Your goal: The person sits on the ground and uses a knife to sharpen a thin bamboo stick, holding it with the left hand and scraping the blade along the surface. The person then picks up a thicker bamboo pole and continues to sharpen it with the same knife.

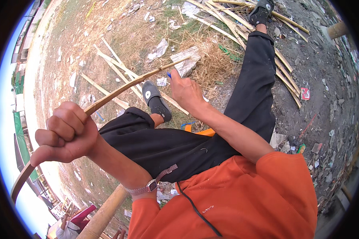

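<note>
My left hand [70, 133] is closed round a long bamboo strip [127, 85], raised at the left. The strip slants up to the right, and its other end curves down behind the fist. My right hand [185, 91] is closed just below the strip's far part. A small blue end pokes out of its fingers beside the strip; the rest of that thing is hidden in the fist. Beyond the right hand a pale flat block [186, 59] lies on the ground.
Split bamboo strips [227, 22] lie in a pile at the far side, and more strips [117, 65] cross at the left. Dry straw [213, 53] is beside the block. My legs are spread, with a shoe [150, 95] near the strips. A thick bamboo pole [107, 211] stands at lower left, near another person [73, 223].
</note>
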Action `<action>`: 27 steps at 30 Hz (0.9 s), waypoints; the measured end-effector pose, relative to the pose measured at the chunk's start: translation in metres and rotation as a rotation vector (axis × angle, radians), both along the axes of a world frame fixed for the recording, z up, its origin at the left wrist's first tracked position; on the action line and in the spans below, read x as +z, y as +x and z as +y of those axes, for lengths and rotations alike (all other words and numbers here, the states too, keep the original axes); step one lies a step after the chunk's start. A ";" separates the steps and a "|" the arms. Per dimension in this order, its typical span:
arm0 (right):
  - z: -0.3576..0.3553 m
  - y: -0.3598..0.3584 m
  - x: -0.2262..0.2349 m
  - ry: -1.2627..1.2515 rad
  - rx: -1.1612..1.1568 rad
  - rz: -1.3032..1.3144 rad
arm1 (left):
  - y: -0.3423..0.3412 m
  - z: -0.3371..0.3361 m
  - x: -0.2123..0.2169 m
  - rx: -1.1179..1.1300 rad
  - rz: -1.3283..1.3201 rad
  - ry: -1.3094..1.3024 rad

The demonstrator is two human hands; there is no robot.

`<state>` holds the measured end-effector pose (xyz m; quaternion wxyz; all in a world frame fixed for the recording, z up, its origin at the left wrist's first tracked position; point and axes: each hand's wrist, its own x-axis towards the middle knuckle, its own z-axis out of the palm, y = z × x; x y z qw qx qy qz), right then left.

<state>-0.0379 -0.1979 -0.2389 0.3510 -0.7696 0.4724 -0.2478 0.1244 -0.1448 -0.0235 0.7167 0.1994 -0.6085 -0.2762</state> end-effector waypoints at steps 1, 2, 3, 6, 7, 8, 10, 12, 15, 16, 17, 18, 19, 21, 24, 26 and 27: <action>-0.001 0.003 0.003 0.005 0.000 0.010 | 0.004 0.002 0.000 0.046 0.022 0.013; -0.007 0.006 0.002 0.003 0.051 0.053 | 0.007 0.001 -0.002 0.101 0.082 0.025; -0.016 0.002 -0.009 0.023 0.058 0.124 | 0.007 0.001 -0.003 0.089 0.062 0.019; -0.039 -0.003 -0.034 0.064 0.025 0.262 | -0.010 -0.005 -0.003 -0.036 -0.064 -0.014; -0.034 -0.003 -0.033 0.070 0.027 0.292 | -0.017 0.003 -0.003 0.009 -0.068 0.008; -0.033 -0.004 -0.035 0.077 0.028 0.323 | -0.010 -0.006 -0.004 0.056 -0.003 -0.016; -0.032 -0.003 -0.071 0.087 -0.041 0.352 | -0.005 -0.009 -0.003 0.259 0.103 0.056; -0.056 -0.008 -0.100 0.036 -0.034 0.368 | -0.006 -0.004 -0.006 0.221 0.054 0.028; -0.043 0.001 -0.123 0.005 -0.022 0.396 | -0.006 0.010 -0.001 0.133 -0.049 0.037; -0.050 0.001 -0.116 -0.009 -0.032 0.383 | -0.007 0.005 -0.001 0.234 0.014 0.046; -0.061 -0.001 -0.127 0.111 -0.089 0.403 | -0.009 -0.002 -0.001 0.334 0.077 0.055; -0.078 -0.009 -0.142 0.215 -0.166 0.417 | -0.008 -0.004 -0.003 0.263 0.050 0.042; -0.084 -0.029 -0.171 0.298 -0.139 0.516 | -0.011 -0.005 -0.004 0.224 0.039 0.033; -0.077 -0.061 -0.208 0.365 -0.171 0.610 | -0.016 -0.001 -0.004 0.147 -0.056 -0.016; -0.058 -0.089 -0.221 0.411 -0.266 0.590 | -0.012 0.000 -0.007 0.186 0.027 -0.010; -0.058 -0.081 -0.194 0.408 -0.256 0.465 | -0.003 0.000 -0.006 0.168 0.082 0.005; -0.061 -0.066 -0.158 0.387 -0.234 0.369 | -0.004 0.000 -0.005 0.242 0.122 0.025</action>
